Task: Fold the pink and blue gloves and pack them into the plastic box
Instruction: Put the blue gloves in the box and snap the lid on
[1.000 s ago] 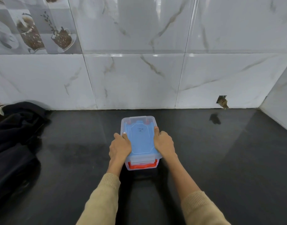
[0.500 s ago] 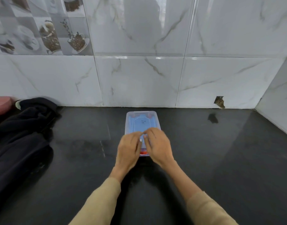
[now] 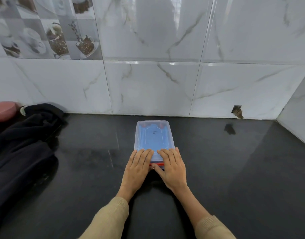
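Note:
A clear plastic box (image 3: 154, 135) with its lid on stands on the black counter, close to the tiled wall. Blue shows through the lid; no pink glove is visible. An orange-red latch (image 3: 157, 164) peeks out at the box's near end between my hands. My left hand (image 3: 137, 169) lies flat with straight fingers on the near left edge of the lid. My right hand (image 3: 172, 168) lies the same way on the near right edge, its thumb by the latch.
A dark bundle of cloth (image 3: 22, 149) lies along the counter's left side. Pink round containers (image 3: 3, 111) stand at the far left by the wall. The tiled wall has a chipped hole (image 3: 237, 111) at the right. A side wall closes the right end.
The box has slid away from me toward the wall. My hands moved from gripping its long sides to lying flat on the near end of the lid.

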`<state>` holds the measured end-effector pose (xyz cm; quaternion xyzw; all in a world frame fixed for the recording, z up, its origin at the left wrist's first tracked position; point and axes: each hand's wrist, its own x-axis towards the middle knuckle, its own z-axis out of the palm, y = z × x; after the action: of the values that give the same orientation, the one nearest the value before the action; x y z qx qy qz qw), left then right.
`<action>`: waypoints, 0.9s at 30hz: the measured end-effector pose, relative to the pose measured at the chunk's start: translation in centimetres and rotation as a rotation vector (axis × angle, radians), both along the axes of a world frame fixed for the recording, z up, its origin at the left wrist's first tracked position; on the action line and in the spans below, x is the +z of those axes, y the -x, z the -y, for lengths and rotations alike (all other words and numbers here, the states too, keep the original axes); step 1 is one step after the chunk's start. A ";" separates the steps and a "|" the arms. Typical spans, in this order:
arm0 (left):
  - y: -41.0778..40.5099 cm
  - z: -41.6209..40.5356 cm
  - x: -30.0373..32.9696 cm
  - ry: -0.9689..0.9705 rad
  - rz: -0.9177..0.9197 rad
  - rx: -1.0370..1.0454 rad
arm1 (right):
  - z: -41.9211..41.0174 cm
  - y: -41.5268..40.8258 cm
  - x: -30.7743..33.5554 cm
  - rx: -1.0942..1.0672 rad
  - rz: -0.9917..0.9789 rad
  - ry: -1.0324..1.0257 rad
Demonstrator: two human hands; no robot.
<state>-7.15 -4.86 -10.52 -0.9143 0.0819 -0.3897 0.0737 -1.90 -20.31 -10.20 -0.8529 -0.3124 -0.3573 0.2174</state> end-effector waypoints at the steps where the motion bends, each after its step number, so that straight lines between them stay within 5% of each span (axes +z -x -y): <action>1: 0.0 0.0 -0.1 -0.005 0.012 -0.005 | 0.0 -0.2 0.0 0.006 0.012 -0.008; 27: -0.1 0.2 0.3 -0.076 0.099 -0.087 | 0.9 -0.6 -0.6 0.137 0.036 -0.083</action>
<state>-7.01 -5.02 -10.25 -0.8861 0.1329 -0.4337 0.0953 -1.27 -21.24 -10.82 -0.8132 -0.3590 -0.3695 0.2709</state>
